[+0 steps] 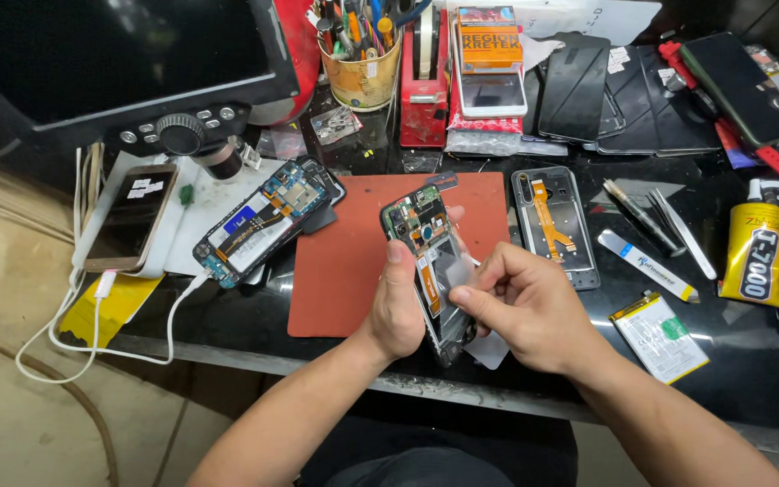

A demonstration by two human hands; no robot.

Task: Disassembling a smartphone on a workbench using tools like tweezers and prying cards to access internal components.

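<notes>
My left hand grips an opened phone with its back cover off, its circuit board and orange flex cable showing. The phone is held tilted above the red work mat. My right hand pinches a thin clear film at the phone's middle, fingertips touching the phone's right edge. A pale sheet pokes out below my right hand.
A second opened phone lies left of the mat, a gold phone on a cable beyond it. A phone frame, tweezers, a glue tube and a battery lie right. A tool cup and stacked phones stand at the back.
</notes>
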